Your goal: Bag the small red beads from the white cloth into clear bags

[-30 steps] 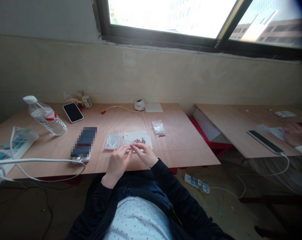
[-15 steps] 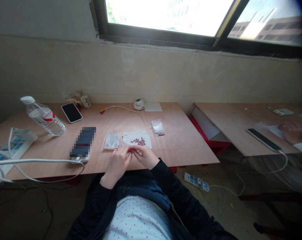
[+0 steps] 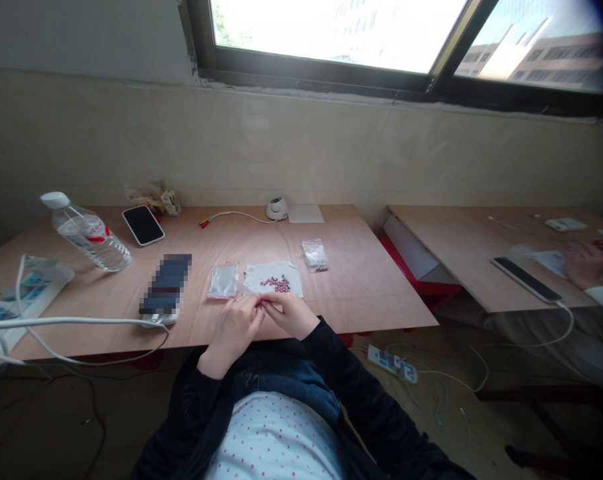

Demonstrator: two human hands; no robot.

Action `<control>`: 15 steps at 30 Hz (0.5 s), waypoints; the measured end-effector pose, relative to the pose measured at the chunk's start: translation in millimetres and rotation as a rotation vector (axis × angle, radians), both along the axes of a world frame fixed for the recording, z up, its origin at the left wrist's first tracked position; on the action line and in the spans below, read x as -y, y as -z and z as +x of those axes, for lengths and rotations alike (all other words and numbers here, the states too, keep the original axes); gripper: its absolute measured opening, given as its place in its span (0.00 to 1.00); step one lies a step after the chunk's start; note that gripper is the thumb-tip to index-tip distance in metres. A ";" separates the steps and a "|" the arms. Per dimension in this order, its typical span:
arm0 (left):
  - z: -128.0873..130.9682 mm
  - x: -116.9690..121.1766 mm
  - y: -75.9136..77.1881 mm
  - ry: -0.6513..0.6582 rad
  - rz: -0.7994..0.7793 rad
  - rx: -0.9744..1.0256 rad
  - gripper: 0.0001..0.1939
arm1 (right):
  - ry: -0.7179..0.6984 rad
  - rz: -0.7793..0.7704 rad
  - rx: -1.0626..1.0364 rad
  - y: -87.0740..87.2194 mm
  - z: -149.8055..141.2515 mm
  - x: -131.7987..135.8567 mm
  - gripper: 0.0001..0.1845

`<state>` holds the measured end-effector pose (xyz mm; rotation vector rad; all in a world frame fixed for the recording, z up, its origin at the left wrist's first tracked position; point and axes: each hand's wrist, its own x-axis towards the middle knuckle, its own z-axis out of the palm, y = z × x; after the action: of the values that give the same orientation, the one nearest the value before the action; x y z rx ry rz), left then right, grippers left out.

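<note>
At the table's near edge, my left hand (image 3: 232,331) and my right hand (image 3: 292,313) meet fingertip to fingertip, both closed in a pinch. Between them is a small clear plastic bag (image 3: 244,288), its see-through end showing past my left fingers; the fingers hide the rest. Just beyond lies a white cloth (image 3: 261,270) with a heap of small red and dark beads (image 3: 282,284) on it. A stack of flat clear bags (image 3: 224,281) rests left of the cloth. To its right is a filled clear bag (image 3: 314,255).
On the left stand a water bottle (image 3: 92,233), a phone (image 3: 144,225), a second, pixelated device (image 3: 166,283) and a power strip (image 3: 36,300) with white cables. A small white camera (image 3: 276,208) sits by the wall. Another person's hand (image 3: 588,263) is at the right table (image 3: 461,267).
The clear bag's end shows a little more beyond my left fingers. My hands have hardly moved. The other person's hand has shifted slightly.
</note>
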<state>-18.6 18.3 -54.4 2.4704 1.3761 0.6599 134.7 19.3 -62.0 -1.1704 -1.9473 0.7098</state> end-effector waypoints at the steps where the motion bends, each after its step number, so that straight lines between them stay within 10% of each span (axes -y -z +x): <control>1: -0.1 0.1 -0.5 0.001 -0.005 0.000 0.07 | -0.001 0.000 0.003 0.0 0.0 -0.2 0.12; 15: -0.9 3.3 -7.6 0.024 0.003 0.014 0.05 | 0.000 -0.021 0.003 -5.3 0.9 1.4 0.13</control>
<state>-19.5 15.0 -46.7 2.4757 1.3395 0.6733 135.6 17.9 -56.7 -1.1846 -1.9474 0.7304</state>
